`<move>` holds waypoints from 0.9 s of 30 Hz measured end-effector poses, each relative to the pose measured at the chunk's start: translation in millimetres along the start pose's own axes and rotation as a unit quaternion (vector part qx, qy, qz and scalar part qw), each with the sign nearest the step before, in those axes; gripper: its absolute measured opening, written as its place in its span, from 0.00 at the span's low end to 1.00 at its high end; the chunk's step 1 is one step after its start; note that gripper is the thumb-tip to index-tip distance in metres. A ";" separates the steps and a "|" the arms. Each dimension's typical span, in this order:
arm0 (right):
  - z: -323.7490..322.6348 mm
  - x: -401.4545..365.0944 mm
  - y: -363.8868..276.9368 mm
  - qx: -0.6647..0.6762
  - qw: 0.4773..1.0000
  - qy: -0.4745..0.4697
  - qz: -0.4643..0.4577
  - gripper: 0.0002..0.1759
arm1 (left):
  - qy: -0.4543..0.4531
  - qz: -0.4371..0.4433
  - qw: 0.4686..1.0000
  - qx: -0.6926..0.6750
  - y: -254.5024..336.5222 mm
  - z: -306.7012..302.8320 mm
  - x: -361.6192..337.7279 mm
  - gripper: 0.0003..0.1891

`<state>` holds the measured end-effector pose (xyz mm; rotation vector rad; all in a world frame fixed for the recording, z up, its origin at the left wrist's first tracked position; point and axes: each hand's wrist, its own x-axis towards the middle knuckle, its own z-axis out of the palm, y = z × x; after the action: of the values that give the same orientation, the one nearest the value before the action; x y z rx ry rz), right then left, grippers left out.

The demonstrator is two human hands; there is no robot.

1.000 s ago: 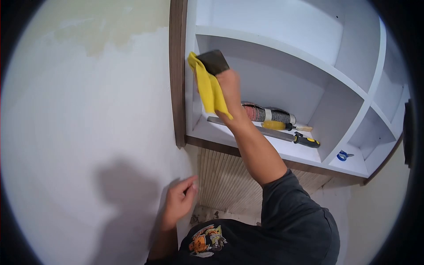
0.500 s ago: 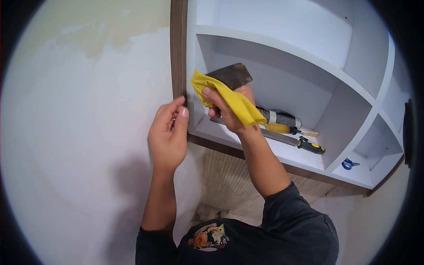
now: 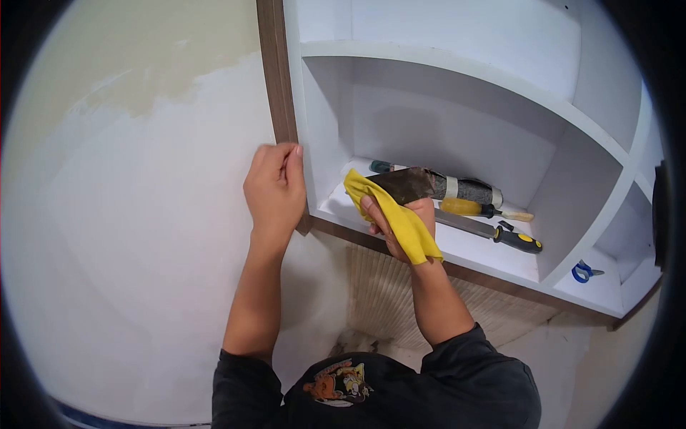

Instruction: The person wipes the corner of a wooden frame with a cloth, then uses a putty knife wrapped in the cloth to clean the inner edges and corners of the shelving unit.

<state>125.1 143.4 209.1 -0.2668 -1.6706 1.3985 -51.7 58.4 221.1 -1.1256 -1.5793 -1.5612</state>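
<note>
My right hand is closed around a yellow cloth, which drapes over the wrist. From the same hand juts a dark, flat, blade-like piece; its handle, if any, is hidden. Both are at the front of a white shelf compartment. My left hand has its fingers curled in, beside the brown wooden trim of the cabinet. Its fingertips are at the trim's edge, and whether something small is pinched there cannot be seen.
On the compartment floor lie a grey roll, a yellow-handled brush and a long tool with a black-yellow handle. Blue scissors lie in the compartment to the right. A partly whitened wall stands on the left.
My right hand has moved down and slightly right with the cloth and dark piece. My left hand has turned, its fingers curling tighter against the trim. The view has shifted a little.
</note>
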 end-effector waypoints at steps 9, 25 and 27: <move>-16.2 -0.1 52.5 -0.065 0.987 0.038 -0.139 0.06 | 0.066 0.124 0.959 0.244 -3.7 29.0 13.5 0.07; -37.0 -5.2 60.7 0.045 0.996 -0.056 -0.052 0.10 | 0.152 0.195 0.934 0.259 47.1 21.8 109.8 0.12; -37.1 -3.6 67.0 0.049 0.995 -0.061 -0.059 0.11 | 0.160 0.203 0.925 0.277 59.0 20.7 137.1 0.15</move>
<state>129.8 188.2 147.1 -0.0263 -1.6822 1.4276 -55.0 93.0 367.7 -0.7652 -1.3326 -0.8840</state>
